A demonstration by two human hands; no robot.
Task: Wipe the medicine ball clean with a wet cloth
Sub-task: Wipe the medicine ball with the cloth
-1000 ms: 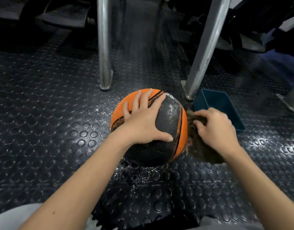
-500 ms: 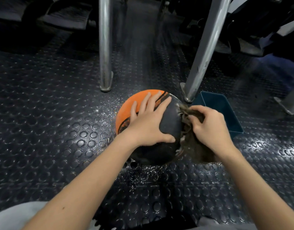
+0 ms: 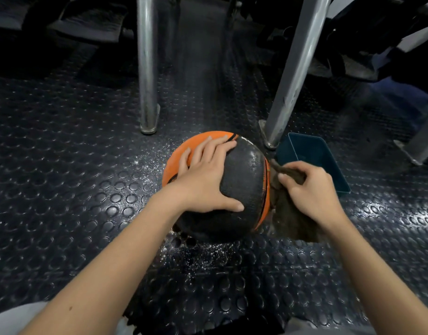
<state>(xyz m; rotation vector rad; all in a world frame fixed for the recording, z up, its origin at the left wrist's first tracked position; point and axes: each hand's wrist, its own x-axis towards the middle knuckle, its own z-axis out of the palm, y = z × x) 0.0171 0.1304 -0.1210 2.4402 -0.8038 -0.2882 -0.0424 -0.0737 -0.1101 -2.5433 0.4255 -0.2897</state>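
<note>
— Two hands busy?
— Yes. The left hand [image 3: 205,180] lies flat on top of the medicine ball [image 3: 246,187], fingers straight and spread over the orange panel, thumb out across the black one.
— And the right hand [image 3: 312,192]?
— Fingers curled round a bunched, dark brown cloth [image 3: 292,221], holding it against the ball's right side by the orange stripe. The rest of the cloth trails down below the wrist.
— Where does the ball sit?
— On the studded black rubber floor [image 3: 63,189], with white specks scattered round it. Its black panel glistens.
— Anything close by?
— A blue tub [image 3: 302,148] just beyond the right hand. An upright metal leg [image 3: 147,68] stands behind the ball to the left, and the foot of a slanted metal leg [image 3: 296,68] rests between ball and tub.
</note>
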